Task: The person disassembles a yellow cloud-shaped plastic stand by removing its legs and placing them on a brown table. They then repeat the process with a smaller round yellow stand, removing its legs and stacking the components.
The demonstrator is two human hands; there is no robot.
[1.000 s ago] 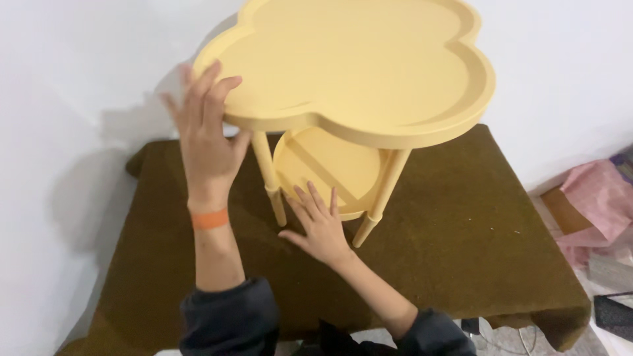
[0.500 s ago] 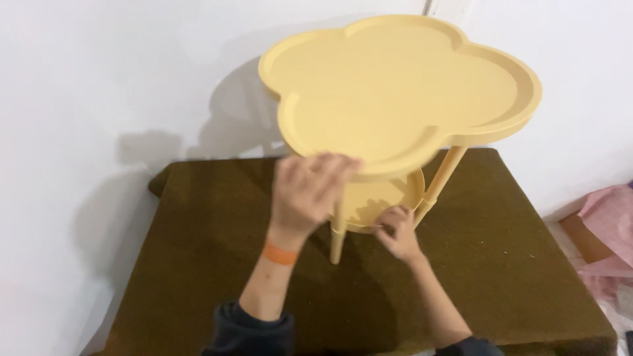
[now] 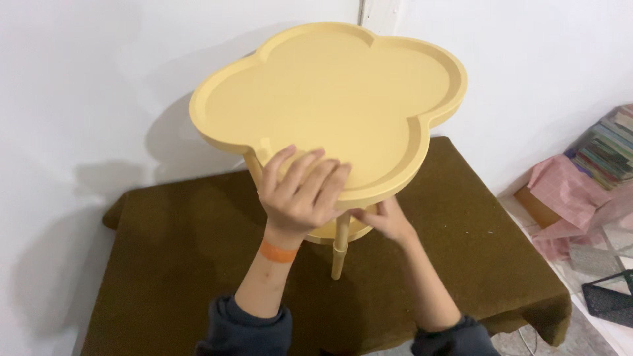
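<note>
A small yellow side table [image 3: 330,99] with a four-lobed tray top stands on a brown cloth-covered table [image 3: 171,264]. My left hand [image 3: 300,194], with an orange band at the wrist, lies on the near rim of the tray top, fingers spread over the edge. My right hand [image 3: 389,221] reaches under the top and touches the lower round shelf [image 3: 326,234] beside the front leg [image 3: 340,247]. The other legs are hidden behind the top and my hands.
White walls stand close behind and to the left. To the right, on the floor, lie a pink checked cloth [image 3: 567,191], a stack of books [image 3: 603,148] and a black mesh basket [image 3: 610,300]. The brown table's right edge drops off near them.
My left hand has gone from the tray's left lobe to its near rim. My right hand has come up from the brown cloth to the lower shelf. The yellow table has turned.
</note>
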